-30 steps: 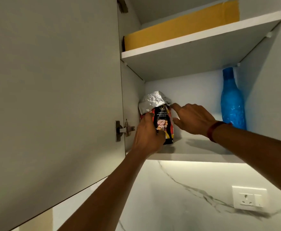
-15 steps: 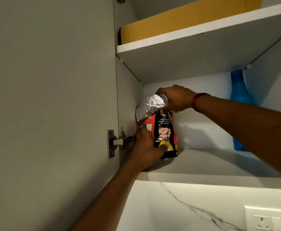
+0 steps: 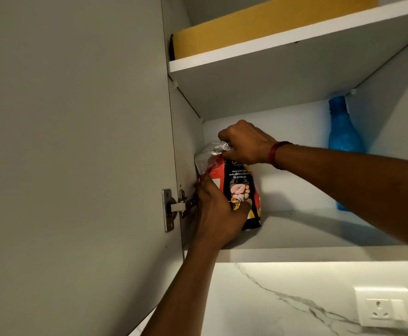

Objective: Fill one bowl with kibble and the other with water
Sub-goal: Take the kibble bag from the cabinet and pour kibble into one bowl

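Cabinet shelf (image 3: 307,230): left hand (image 3: 217,214), grip closed low on kibble bag (image 3: 240,181); right hand (image 3: 244,144) likewise atop.

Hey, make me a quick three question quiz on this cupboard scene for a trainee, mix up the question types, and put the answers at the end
1. True or false: the left hand and the right hand both hold the kibble bag.
2. Where does the blue bottle stand?
A) on the upper shelf, beside the yellow box
B) on the lower shelf, to the right of the bag
C) on the counter under the cupboard
3. Fill in the blank: the crumpled silver top of the bag is gripped by the ____ hand.

Key: 1 true; 2 B; 3 right.
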